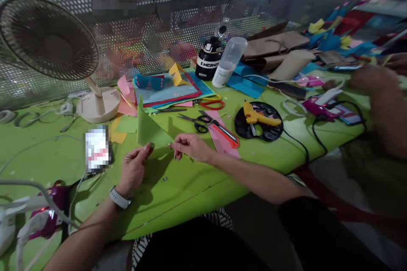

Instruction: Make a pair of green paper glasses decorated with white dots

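Between my two hands a light green triangular sheet, paper or felt, is held up above the table, its point upward. My left hand, with a pale watch band at the wrist, pinches its lower left corner. At the lower right corner my right hand grips the sheet between thumb and fingers. Just beyond my right hand lie black-handled scissors and an orange box cutter on a pink strip. A phone with a blurred screen rests left of my left hand.
A fan stands at the back left. Behind are stacked coloured sheets, red-handled scissors, a black bottle and a clear bottle. A yellow glue gun lies on a black eye mask. Power strips with cords sit left; another person's arm reaches in right.
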Demonstrator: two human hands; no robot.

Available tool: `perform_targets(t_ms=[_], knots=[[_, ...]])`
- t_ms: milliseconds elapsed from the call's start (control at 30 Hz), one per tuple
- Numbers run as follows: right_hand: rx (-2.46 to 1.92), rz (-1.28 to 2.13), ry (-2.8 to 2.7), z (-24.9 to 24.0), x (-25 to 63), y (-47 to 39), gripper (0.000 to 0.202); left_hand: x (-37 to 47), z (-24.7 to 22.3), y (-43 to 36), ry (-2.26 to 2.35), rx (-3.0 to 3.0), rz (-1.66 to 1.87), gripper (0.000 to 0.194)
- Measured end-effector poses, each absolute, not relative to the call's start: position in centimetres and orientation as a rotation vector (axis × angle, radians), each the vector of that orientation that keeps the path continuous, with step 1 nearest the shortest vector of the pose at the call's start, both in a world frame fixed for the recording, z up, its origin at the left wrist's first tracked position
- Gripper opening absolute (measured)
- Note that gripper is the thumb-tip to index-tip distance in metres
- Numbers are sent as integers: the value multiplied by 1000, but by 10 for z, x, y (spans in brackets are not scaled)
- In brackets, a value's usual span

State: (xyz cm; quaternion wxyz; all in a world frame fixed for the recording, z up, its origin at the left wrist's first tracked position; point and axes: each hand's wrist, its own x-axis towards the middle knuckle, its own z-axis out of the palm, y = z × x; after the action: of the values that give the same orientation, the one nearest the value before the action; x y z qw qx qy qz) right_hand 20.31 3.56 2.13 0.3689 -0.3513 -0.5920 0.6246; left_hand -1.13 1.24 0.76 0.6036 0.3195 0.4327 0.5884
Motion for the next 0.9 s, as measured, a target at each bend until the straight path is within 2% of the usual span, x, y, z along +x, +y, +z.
perform_targets(t_ms=[100,233,400,567,767,900], knots=[[-908,1495,-1646,23,214,42,36,-19,18,16,848,685,1279,26],[-923,1091,-1916,25,227,48,29,-26,33,17,788,636,1087,51],[-942,882,-2101,24,228,49,28,-22,38,19,1025,731,916,31],[-1070,737,-2232,34,236,59,22,-23,29,23,1049,761,926,30],[-1842,298,-2171,50,280,82,19,-28,20,27,1089,787,1022,28],[-2065,240,-2275,47,289,87,20,-26,20,26,1050,791,982,30]])
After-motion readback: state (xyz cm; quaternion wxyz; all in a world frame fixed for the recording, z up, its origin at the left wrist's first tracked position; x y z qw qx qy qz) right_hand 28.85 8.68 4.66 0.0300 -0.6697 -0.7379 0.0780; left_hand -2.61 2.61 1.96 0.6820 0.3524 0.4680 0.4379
